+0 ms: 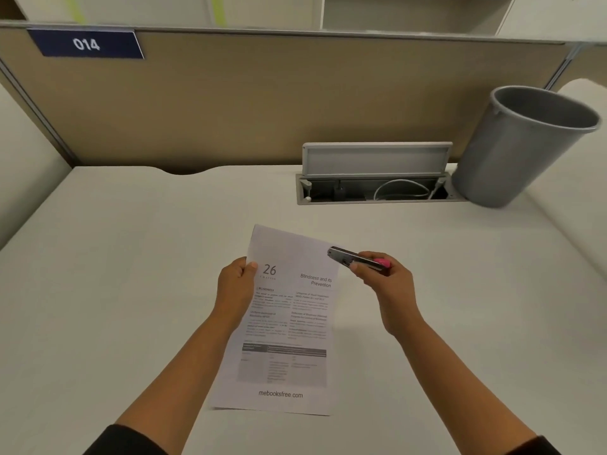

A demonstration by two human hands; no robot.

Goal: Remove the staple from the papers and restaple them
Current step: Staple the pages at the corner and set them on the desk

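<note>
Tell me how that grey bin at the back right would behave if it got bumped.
The grey bin looks like thin plastic and shows nothing inside, so it is probably light. It stands tall on a narrower base, so a knock near the rim would likely tip it or slide it across the desk.

- The papers [289, 320] are held above the desk [131, 257], near its front middle.
- Their left edge is gripped by the left hand [235, 284].
- The stapler [356, 258] is held by the right hand [386, 284] at the papers' upper right corner.
- Behind the papers, an open cable tray [377, 188] is set into the desk.
- A bin [522, 146] is placed just right of the tray.
- The desk is backed by a partition [262, 103], on whose upper left a number plate [86, 44] is fixed.
</note>
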